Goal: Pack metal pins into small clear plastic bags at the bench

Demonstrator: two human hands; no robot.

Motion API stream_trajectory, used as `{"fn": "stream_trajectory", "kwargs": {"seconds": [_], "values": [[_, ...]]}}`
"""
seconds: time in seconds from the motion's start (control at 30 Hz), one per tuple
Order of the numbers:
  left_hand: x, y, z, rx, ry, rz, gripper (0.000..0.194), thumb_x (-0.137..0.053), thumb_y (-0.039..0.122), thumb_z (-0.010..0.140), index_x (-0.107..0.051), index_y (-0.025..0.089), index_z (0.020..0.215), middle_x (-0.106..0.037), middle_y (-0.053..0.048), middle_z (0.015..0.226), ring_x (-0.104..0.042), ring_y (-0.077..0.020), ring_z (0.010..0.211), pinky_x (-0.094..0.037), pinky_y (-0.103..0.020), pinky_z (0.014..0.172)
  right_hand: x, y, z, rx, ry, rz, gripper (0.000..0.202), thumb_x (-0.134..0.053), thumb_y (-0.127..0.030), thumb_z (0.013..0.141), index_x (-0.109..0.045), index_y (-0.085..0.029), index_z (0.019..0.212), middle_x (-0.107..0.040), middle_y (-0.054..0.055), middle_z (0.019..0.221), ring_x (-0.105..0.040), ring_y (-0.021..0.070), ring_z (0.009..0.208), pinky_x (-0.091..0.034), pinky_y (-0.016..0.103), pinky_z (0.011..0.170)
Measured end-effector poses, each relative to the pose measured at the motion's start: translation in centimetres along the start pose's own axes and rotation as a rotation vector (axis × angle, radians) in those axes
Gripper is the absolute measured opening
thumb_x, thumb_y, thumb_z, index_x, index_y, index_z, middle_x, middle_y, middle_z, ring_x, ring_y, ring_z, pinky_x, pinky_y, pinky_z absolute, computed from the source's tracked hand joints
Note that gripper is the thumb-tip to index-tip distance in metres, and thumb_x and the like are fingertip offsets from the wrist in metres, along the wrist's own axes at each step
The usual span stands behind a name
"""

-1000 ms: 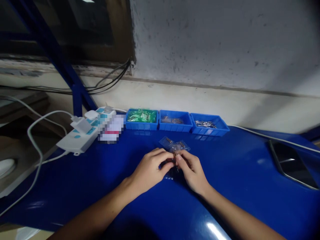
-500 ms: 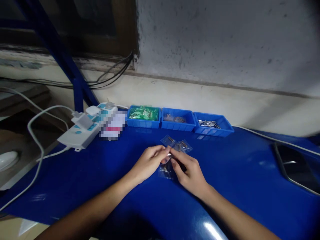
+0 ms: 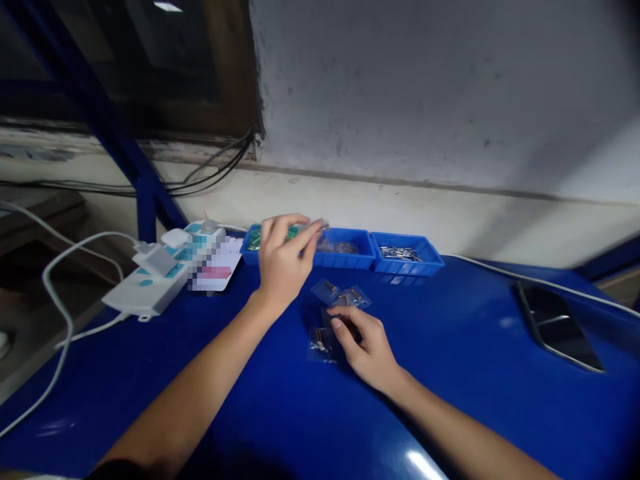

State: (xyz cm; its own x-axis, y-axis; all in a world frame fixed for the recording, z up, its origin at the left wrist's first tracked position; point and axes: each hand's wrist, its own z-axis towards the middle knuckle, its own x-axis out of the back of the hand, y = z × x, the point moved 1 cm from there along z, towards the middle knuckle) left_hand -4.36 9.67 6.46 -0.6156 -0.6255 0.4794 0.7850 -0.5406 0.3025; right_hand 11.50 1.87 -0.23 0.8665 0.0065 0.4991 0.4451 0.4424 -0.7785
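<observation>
My left hand (image 3: 287,260) is raised over the left and middle blue bins, thumb and fingers pinched together. A small, shiny, greyish piece shows at its fingertips, too blurred to name. My right hand (image 3: 367,343) is low over the table, thumb and forefinger closed at the edge of a small clear plastic bag (image 3: 325,317). Just below it lies a clear packet (image 3: 320,343) with small metal parts inside. Beyond the right hand are more such packets (image 3: 355,295), each with dark, screw-like pieces.
The left bin (image 3: 245,254) holds green packets, partly hidden by my left hand. Brownish small parts lie in the middle bin (image 3: 367,262), silvery pins in the right bin (image 3: 430,268). A power strip (image 3: 135,293) with cables stands left; a phone (image 3: 560,327) lies right.
My left hand has left my right hand and moved up and forward to the bins. The right hand stays near the packets. The view has shifted slightly.
</observation>
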Motion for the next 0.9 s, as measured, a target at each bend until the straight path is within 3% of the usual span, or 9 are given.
{"fn": "stream_trajectory", "kwargs": {"seconds": [0.1,0.2,0.27,0.4,0.63,0.7,0.8,0.9], "values": [[-2.5,0.8,-0.5,0.017,-0.329,0.123,0.046,-0.058,0.029,0.082,-0.051,0.016,0.126,-0.05,-0.015,0.126,-0.035,-0.0344,0.12,-0.036,-0.051,0.091,0.2,0.1,0.2,0.019,0.046,-0.036,0.018,-0.047,-0.026,0.088,-0.063,-0.019,0.092,-0.064,0.002,0.074,-0.056,0.0139,0.06,-0.042,0.025,0.058],[-3.2,1.5,-3.7,-0.054,-0.655,0.055,0.046,-0.047,0.028,0.088,-0.041,0.016,0.133,-0.05,-0.014,0.13,-0.037,-0.0315,0.121,-0.039,-0.049,0.089,0.4,0.2,0.4,0.008,0.048,-0.024,0.019,-0.046,-0.025,0.089,-0.063,-0.018,0.084,-0.062,0.002,0.07,-0.055,0.014,0.061,-0.041,0.025,0.058],[-2.8,1.6,-5.8,-0.022,-0.764,0.043,0.043,-0.045,0.023,0.088,-0.044,0.017,0.131,-0.05,-0.014,0.131,-0.04,-0.0307,0.12,-0.038,-0.049,0.09,0.4,0.2,0.5,0.002,0.026,0.006,0.019,-0.045,-0.025,0.089,-0.062,-0.018,0.082,-0.063,0.002,0.074,-0.056,0.0139,0.064,-0.041,0.025,0.061],[-1.8,1.0,-7.2,0.104,-0.775,0.059,0.036,-0.044,0.018,0.088,-0.053,0.021,0.122,-0.054,-0.008,0.129,-0.047,-0.0273,0.116,-0.038,-0.046,0.092,0.5,0.4,0.5,-0.031,0.021,0.008,0.02,-0.046,-0.026,0.089,-0.063,-0.018,0.084,-0.063,0.003,0.076,-0.055,0.0136,0.064,-0.04,0.025,0.06],[-1.0,0.1,-6.3,0.206,-0.752,-0.005,0.033,-0.037,0.011,0.088,-0.058,0.023,0.111,-0.066,-0.002,0.108,-0.06,-0.0191,0.098,-0.047,-0.033,0.084,0.4,1.0,0.6,-0.055,0.006,0.005,0.02,-0.045,-0.027,0.09,-0.063,-0.018,0.085,-0.063,0.002,0.074,-0.056,0.0132,0.063,-0.04,0.024,0.058],[-0.9,0.1,-6.3,0.216,-0.751,-0.031,0.031,-0.036,0.011,0.089,-0.06,0.023,0.106,-0.067,-0.001,0.102,-0.062,-0.0175,0.091,-0.048,-0.031,0.081,0.4,1.1,0.6,-0.062,-0.002,0.0,0.019,-0.044,-0.027,0.09,-0.06,-0.019,0.095,-0.061,0.001,0.072,-0.055,0.0128,0.06,-0.04,0.024,0.057],[-1.0,0.3,-6.5,0.177,-0.739,0.01,0.026,-0.046,0.017,0.087,-0.059,0.02,0.11,-0.064,-0.005,0.109,-0.057,-0.0229,0.102,-0.046,-0.037,0.088,0.2,1.1,0.6,-0.065,-0.019,-0.06,0.033,-0.044,-0.027,0.089,-0.047,-0.02,0.121,-0.059,0.0,0.074,-0.053,0.0131,0.057,-0.042,0.025,0.055],[-1.3,0.5,-6.8,0.188,-0.741,0.019,0.04,-0.053,0.013,0.082,-0.052,0.016,0.122,-0.058,-0.011,0.119,-0.051,-0.0278,0.112,-0.042,-0.042,0.093,-0.2,1.1,0.7,-0.029,-0.048,-0.194,0.039,-0.045,-0.025,0.087,-0.046,-0.019,0.125,-0.061,0.006,0.085,-0.056,0.0173,0.071,-0.046,0.03,0.065]]}}
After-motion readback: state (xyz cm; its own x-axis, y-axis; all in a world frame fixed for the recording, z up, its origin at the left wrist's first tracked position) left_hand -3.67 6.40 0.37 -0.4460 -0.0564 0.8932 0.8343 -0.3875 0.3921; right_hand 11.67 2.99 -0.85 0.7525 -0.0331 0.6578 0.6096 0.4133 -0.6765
